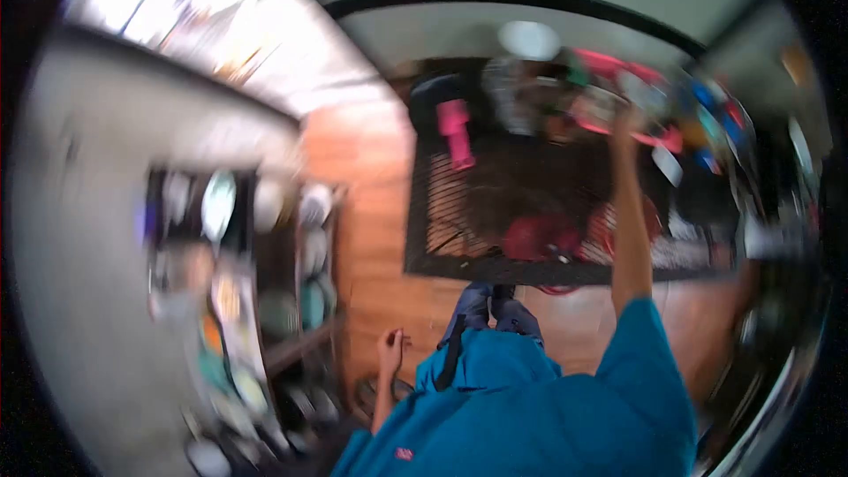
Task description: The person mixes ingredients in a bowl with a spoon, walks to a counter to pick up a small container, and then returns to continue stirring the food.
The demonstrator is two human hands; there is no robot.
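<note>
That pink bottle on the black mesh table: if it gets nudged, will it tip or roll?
The pink bottle looks tall and narrow, so it would probably tip easily. Its shape seems round, so it may roll once down. The mesh table might slow it. Blur hides whether it stands or lies.

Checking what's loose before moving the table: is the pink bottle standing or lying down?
Lying down, it seems: the pink bottle stretches lengthwise along the black mesh table. Blur hides details.

Near half of dark mesh tabletop (495, 203) lying open at frame centre. Far edge, upper right, crowding with blurred bright clutter (658, 97) around reaching right hand (625, 119). Pink bottle (456, 131) standing upper centre. Shelf unit (265, 291) blocking lower left beside hanging left hand (389, 352). Wooden floor (371, 212) between staying bare.
</note>
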